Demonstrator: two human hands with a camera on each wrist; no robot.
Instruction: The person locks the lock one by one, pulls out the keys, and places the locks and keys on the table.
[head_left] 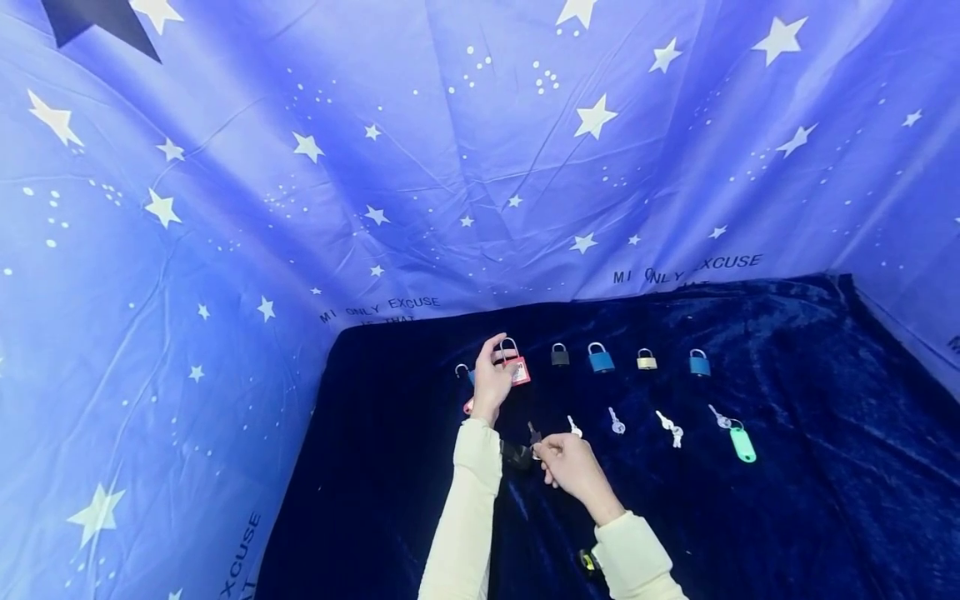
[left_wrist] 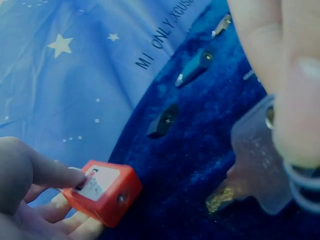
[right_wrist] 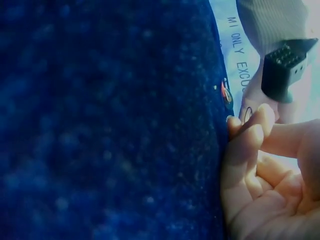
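Observation:
My left hand [head_left: 491,385] holds a red padlock [head_left: 521,374] with a white label, its tall metal shackle pointing up. In the left wrist view the padlock's keyhole end [left_wrist: 121,198] faces the right hand, thumb on the label and fingers beneath. My right hand [head_left: 576,468] pinches a key [head_left: 534,433] between thumb and fingertips, lower and to the right of the padlock. Up close, the key [left_wrist: 252,157] has a greyish see-through head on a metal ring and a brass-coloured tip pointing away from the fingers. Key and padlock are apart.
Rightward stand a dark padlock [head_left: 560,356], a blue padlock [head_left: 601,358], a brass padlock [head_left: 647,360] and another blue padlock [head_left: 700,363]. Several keys [head_left: 617,422] lie nearer, one with a green tag [head_left: 743,445]. Left lies a blue padlock [head_left: 471,375], partly hidden, by a red tag [head_left: 468,407].

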